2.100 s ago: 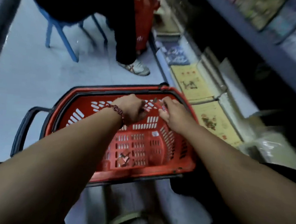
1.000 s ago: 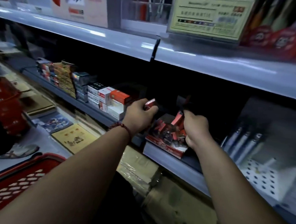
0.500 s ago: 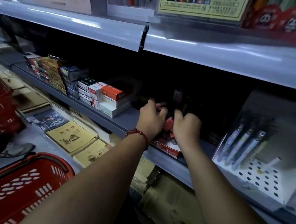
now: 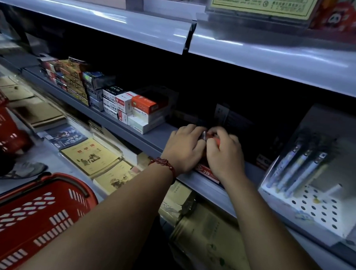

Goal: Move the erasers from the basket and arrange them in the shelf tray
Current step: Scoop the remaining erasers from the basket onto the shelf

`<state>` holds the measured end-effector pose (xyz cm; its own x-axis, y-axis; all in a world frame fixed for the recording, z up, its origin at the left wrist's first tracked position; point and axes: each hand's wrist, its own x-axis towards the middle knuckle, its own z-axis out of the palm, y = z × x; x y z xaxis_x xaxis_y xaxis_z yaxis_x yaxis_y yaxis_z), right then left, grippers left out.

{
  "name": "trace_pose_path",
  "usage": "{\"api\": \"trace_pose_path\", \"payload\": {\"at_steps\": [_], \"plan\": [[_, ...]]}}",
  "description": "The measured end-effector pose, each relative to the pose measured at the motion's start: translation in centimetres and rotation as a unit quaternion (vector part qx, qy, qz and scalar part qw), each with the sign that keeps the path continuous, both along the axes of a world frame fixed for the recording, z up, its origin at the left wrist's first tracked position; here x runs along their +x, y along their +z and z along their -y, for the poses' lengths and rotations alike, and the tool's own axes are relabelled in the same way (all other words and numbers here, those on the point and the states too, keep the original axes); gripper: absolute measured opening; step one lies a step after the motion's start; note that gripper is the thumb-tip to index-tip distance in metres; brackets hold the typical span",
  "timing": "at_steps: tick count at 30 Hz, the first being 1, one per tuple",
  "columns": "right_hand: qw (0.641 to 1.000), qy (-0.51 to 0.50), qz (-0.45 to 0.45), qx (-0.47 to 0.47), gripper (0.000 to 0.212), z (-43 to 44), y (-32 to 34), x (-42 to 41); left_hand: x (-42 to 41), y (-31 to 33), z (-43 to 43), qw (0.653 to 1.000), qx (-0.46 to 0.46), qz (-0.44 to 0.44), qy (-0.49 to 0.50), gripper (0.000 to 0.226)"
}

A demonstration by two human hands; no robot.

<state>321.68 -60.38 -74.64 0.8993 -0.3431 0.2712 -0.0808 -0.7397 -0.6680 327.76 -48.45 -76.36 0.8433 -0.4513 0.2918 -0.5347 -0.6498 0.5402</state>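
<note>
Grip: erasers [image 4: 214,140] between left hand [image 4: 184,150] and right hand [image 4: 227,156], over tray [image 4: 207,173]

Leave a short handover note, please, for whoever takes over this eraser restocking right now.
Left hand: over the shelf tray, fingers curled on small red erasers.
Right hand: touching the left hand, also pinching erasers.
Basket: lower left, below the shelf. No erasers show in the part in view, and the rest is out of frame.
Done: this handful is at the tray.
Left: set these in neat rows, then check the basket for more.
</note>
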Motion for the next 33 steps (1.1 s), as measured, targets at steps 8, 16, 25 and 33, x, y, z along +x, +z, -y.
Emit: {"api": "trace_pose_path", "payload": {"at_steps": [8,16,25,33], "plan": [[0.999,-0.021,-0.03,0.009,0.053,0.6,-0.7,-0.5,-0.8,1.3,-1.3,0.994,-0.068,-0.079,-0.045,0.057],[0.994,-0.025,0.0,-0.109,0.05,0.2,0.1,-0.9,-0.7,0.8,-4.3,0.997,-0.059,-0.045,-0.018,0.044],[0.961,0.212,0.111,-0.139,0.039,-10.1,0.6,1.3,0.1,-1.0,-16.3,0.995,0.034,-0.001,0.089,0.05],[0.958,0.273,-0.079,-0.018,0.039,-17.3,-6.7,6.3,0.3,-8.3,-27.8,0.975,0.118,-0.061,0.18,0.059]]}}
